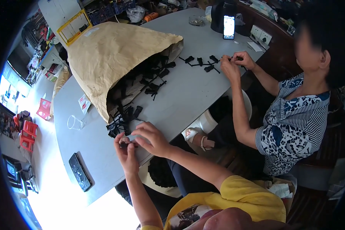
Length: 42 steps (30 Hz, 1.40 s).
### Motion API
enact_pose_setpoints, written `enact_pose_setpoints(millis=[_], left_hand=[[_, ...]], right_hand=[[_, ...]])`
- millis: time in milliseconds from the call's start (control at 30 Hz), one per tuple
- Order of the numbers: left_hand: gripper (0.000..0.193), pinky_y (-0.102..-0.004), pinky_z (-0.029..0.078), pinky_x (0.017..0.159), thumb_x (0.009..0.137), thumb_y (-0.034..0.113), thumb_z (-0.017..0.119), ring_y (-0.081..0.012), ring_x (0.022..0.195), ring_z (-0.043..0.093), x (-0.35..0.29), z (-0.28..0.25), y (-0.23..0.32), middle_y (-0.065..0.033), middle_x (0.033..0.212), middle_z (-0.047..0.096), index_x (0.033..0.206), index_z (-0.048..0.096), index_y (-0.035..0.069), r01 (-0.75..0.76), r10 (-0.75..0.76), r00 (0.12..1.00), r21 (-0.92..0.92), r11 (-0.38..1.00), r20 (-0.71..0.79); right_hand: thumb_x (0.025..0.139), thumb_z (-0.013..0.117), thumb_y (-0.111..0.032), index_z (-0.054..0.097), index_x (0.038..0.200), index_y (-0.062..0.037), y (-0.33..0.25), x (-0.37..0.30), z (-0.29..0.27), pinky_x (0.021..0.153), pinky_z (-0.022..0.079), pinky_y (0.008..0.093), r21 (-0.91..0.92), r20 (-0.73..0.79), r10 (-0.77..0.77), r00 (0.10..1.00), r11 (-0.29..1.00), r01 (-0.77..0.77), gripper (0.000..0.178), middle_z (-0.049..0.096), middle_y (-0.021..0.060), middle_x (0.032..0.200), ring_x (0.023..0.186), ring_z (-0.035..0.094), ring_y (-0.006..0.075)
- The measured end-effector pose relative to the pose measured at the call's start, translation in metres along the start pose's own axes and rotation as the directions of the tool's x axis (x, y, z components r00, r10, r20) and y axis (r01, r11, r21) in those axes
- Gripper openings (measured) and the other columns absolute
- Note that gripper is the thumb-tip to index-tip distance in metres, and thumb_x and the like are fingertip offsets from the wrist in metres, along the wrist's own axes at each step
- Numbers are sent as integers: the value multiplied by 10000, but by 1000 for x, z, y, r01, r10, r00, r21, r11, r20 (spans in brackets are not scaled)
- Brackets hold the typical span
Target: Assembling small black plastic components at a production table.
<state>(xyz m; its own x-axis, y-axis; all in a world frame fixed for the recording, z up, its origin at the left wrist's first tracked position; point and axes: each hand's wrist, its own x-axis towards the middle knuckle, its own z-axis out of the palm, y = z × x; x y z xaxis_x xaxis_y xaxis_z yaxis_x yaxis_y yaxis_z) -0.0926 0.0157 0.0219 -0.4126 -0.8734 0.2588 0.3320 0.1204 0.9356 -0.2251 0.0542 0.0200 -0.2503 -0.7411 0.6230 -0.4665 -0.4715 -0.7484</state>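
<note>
At the table's near edge my left hand (pixel 127 155) is closed in a pinch on a small black plastic part (pixel 124 145), mostly hidden by the fingers. Just to its right is my right hand (pixel 154 141), its fingers bent and apart, reaching toward the left hand; I see nothing in it. Beyond both hands lies a pile of black plastic parts (pixel 122 119) with thin stems. It spills from the mouth of a big brown paper sack (pixel 115 53) lying on the grey table (pixel 180 99). More black parts (pixel 154 87) show inside the opening.
On the left of the table are a clear plastic cup (pixel 76 122) and a dark phone (pixel 80 171). At the right a co-worker's hands (pixel 234 65) hold a small dark piece, beside several black parts (pixel 200 62). A lit phone (pixel 229 27) stands upright at the back.
</note>
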Motion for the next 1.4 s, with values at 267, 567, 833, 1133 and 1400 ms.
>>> enact_pose_setpoints(millis=[267,567,833,1133,1400], left_hand=[[575,-291,435,814,774,8,587,-205,923,542,-1,19,0,-112,1012,533,1272,303,61,-112,106,993,553,826,42],[812,-329,450,799,725,6,587,-265,899,579,0,27,9,-166,1030,559,1397,139,94,-202,138,979,660,724,149],[719,-289,430,802,731,-57,570,-206,854,553,-9,31,10,-116,1033,545,1352,229,66,121,-116,993,424,898,-38],[394,-284,395,821,772,-32,537,-177,882,542,-10,15,-6,-109,967,532,1123,365,15,-268,311,943,821,504,117],[119,-267,368,833,832,-2,502,-150,884,481,-6,4,-8,-63,901,500,947,471,-3,-171,155,985,619,766,80]], right_hand=[[833,549,-145,590,965,-65,-1,2,-1,755,450,332,184,111,-37,993,983,16,160,501,94,976,913,522,244],[768,569,-93,594,877,-33,9,3,4,701,460,326,142,156,-81,984,988,58,127,520,79,942,836,535,221],[745,523,-52,586,829,-12,5,1,-1,691,462,327,176,61,16,998,984,-26,112,551,81,833,787,556,234],[764,531,-58,559,800,-5,-3,4,-4,579,447,311,208,49,141,989,967,-148,70,547,98,774,665,560,231],[794,583,-109,543,840,-18,-1,3,-1,557,443,314,147,37,113,993,982,-117,110,546,91,699,606,560,216]])
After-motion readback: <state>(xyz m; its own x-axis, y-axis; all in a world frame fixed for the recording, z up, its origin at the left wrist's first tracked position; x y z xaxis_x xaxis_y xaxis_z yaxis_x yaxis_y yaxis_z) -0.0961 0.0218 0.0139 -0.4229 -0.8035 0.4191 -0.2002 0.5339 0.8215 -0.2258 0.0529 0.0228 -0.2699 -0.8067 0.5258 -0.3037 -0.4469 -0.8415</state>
